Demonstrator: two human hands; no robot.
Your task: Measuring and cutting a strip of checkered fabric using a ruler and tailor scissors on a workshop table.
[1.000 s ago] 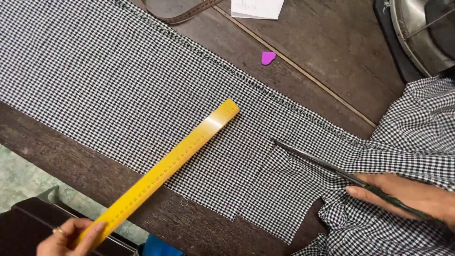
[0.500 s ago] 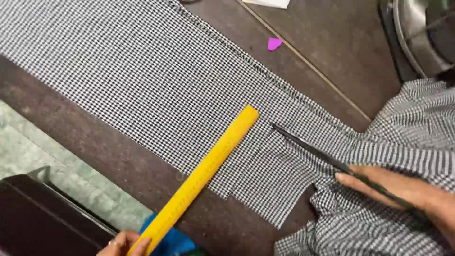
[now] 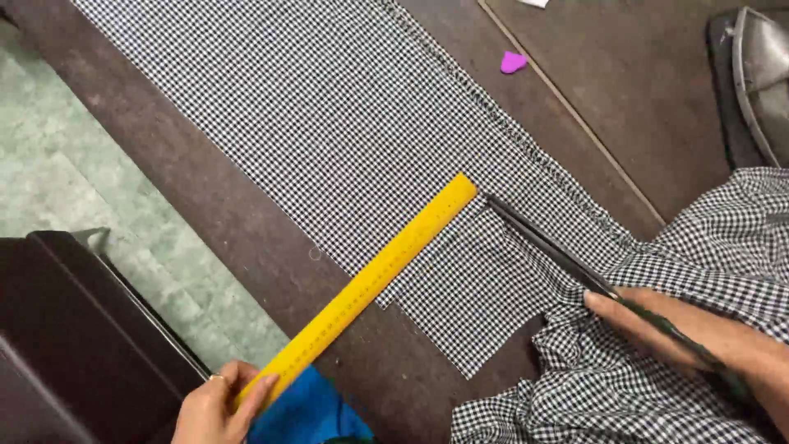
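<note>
the left hand [image 3: 215, 404] pinches the near end of a long yellow ruler [image 3: 362, 288], which slants up and to the right across the edge of the dark table [image 3: 205, 205] onto the black and white checked cloth [image 3: 329, 107], so its far tip ends just beside the tip of the scissors [image 3: 546, 245]. the right hand [image 3: 682, 333] grips the scissors by the handles, blades looking closed and thin, pointing up and left over the cloth. a small pink chalk piece [image 3: 513, 62] lies well away.
</note>
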